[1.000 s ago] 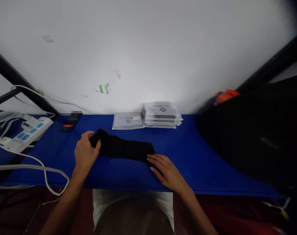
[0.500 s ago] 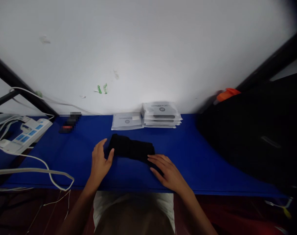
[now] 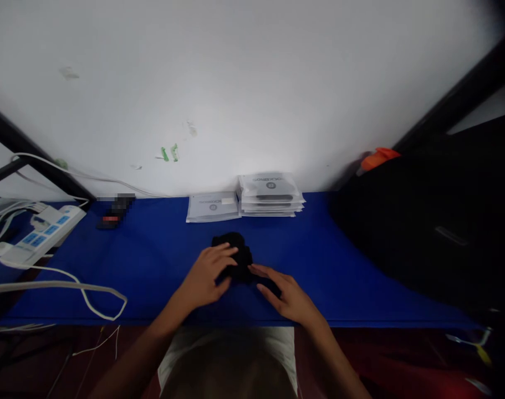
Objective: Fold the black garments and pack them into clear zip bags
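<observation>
A piece of black cloth (image 3: 244, 256) lies in a compact, folded bundle on the blue tabletop (image 3: 152, 249). My left hand (image 3: 208, 273) rests over its left side, fingers stretched across the top and thumb at the near edge. Beside the bundle's right near corner is my right hand (image 3: 287, 293), open, with its fingertips at the cloth's edge and the thumb apart. What kind of garment or item the cloth is cannot be made out.
Behind the cloth lie a stack of printed clear packets (image 3: 273, 194) and a single packet (image 3: 213, 208). A power strip (image 3: 44, 235) with white cables sits left, near a blurred dark object (image 3: 116, 210). A large black mass (image 3: 422, 221) covers the right side.
The cloth went from a long flat strip to a shorter bundle, its left part brought over to the right. My left hand moved right onto it; my right hand barely moved.
</observation>
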Demonstrator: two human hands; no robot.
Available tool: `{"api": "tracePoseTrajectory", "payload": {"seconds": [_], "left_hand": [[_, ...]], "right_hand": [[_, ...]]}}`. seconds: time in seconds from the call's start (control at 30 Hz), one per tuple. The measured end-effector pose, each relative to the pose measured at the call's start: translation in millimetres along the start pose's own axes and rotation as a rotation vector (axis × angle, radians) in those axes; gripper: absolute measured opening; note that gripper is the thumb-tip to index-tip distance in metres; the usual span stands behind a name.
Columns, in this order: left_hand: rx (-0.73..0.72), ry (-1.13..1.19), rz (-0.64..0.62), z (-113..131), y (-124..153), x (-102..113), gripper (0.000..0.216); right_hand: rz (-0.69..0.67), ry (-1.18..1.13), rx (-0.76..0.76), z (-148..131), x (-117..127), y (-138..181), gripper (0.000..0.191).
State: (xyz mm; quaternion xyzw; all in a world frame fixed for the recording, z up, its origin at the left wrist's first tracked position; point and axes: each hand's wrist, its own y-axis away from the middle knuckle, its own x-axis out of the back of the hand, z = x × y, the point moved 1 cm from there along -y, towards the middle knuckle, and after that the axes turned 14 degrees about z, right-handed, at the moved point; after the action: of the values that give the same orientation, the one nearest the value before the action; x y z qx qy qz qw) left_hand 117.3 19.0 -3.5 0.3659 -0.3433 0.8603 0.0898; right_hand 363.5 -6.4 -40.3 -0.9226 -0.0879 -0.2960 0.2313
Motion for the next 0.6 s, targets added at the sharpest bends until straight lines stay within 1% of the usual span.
{"api": "tracePoseTrajectory", "payload": {"seconds": [0.03, 0.07, 0.1, 0.17, 0.2, 0.23, 0.27, 0.3, 0.37, 0.4, 0.43, 0.5, 0.53, 0.6], "left_hand": [[-0.036, -0.002, -0.124, 5.9, -1.0, -7.7, 0.033], [-0.057, -0.008, -0.213, 10.6, -1.5, -14.4, 0.039], [-0.064, -0.01, -0.263, 14.1, -1.7, -19.4, 0.045], [-0.05, 0.011, -0.29, 17.8, -2.0, -24.1, 0.052], [-0.046, 0.039, -0.294, 18.5, -2.4, -24.0, 0.051], [-0.052, 0.085, -0.301, 18.8, -3.2, -22.7, 0.049], [-0.064, 0.144, -0.307, 18.8, -4.4, -20.5, 0.045], [-0.083, 0.212, -0.311, 18.1, -6.4, -17.7, 0.039], [-0.099, 0.315, -0.277, 12.9, -13.0, -11.1, 0.026], [-0.08, 0.315, -0.226, 7.2, -18.0, -7.7, 0.022], [-0.044, 0.26, -0.156, -1.3, -23.9, -4.2, 0.021], [0.055, 0.049, 0.001, -26.0, -37.5, 2.9, 0.021], [0.094, -0.088, 0.048, -41.4, -44.3, 6.3, 0.02], [0.131, -0.18, 0.076, -73.7, -56.5, 12.2, 0.018]], "right_hand": [[0.022, -0.01, -0.001, 1.8, -0.3, 0.3, 0.04], [0.059, -0.01, -0.001, 3.4, -0.4, 0.7, 0.037], [0.11, 0.0, 0.002, 4.4, -0.1, 1.1, 0.033], [0.229, 0.049, 0.042, 3.6, 1.8, 0.8, 0.029], [0.268, 0.084, 0.086, 1.5, 2.9, -0.2, 0.031], [0.279, 0.119, 0.147, -1.8, 3.8, -1.9, 0.035], [0.258, 0.154, 0.214, -5.8, 4.2, -4.1, 0.043], [0.21, 0.185, 0.276, -10.2, 3.9, -6.7, 0.051], [0.063, 0.233, 0.343, -18.2, 1.3, -11.3, 0.065], [-0.012, 0.255, 0.343, -21.1, -0.8, -12.5, 0.07], [-0.073, 0.277, 0.327, -23.4, -3.1, -12.5, 0.075], [-0.153, 0.317, 0.282, -26.0, -7.8, -8.0, 0.085], [-0.171, 0.332, 0.262, -26.9, -9.8, -3.5, 0.088], [-0.18, 0.349, 0.233, -28.5, -13.2, 8.5, 0.094]]}}
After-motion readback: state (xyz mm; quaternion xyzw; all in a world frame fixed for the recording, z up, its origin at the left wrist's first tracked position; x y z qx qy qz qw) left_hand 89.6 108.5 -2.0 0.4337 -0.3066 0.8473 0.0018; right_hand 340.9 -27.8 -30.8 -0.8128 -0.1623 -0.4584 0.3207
